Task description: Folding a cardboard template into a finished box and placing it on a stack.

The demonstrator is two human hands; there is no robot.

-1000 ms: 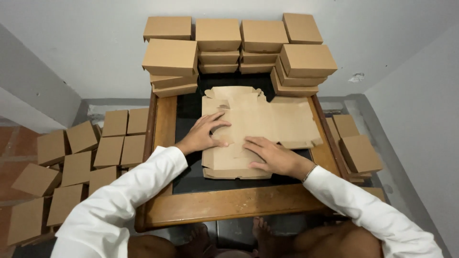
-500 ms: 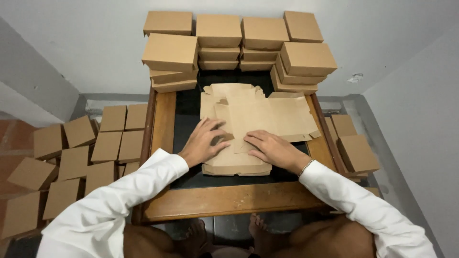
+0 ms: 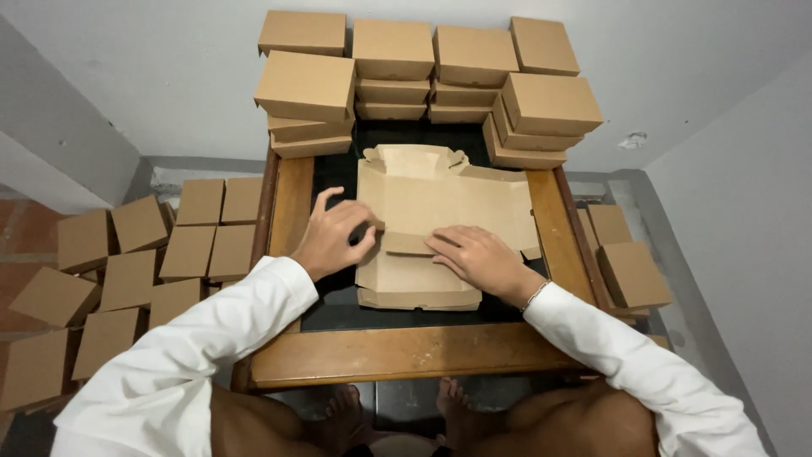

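The left hand (image 3: 331, 237) pinches the left edge of the flat cardboard blank (image 3: 440, 211) between thumb and fingers, while the right hand (image 3: 478, 258) presses flat, fingers spread, on its folded front flap. The blank lies atop a stack of blanks on the wooden counter (image 3: 406, 351). Behind it stand stacked finished boxes (image 3: 423, 63); more boxes (image 3: 127, 262) cover the floor left of it.

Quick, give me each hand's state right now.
Left hand: fingers curled, pinching the flat cardboard blank's left edge.
Right hand: open, palm flat, pressing the blank.
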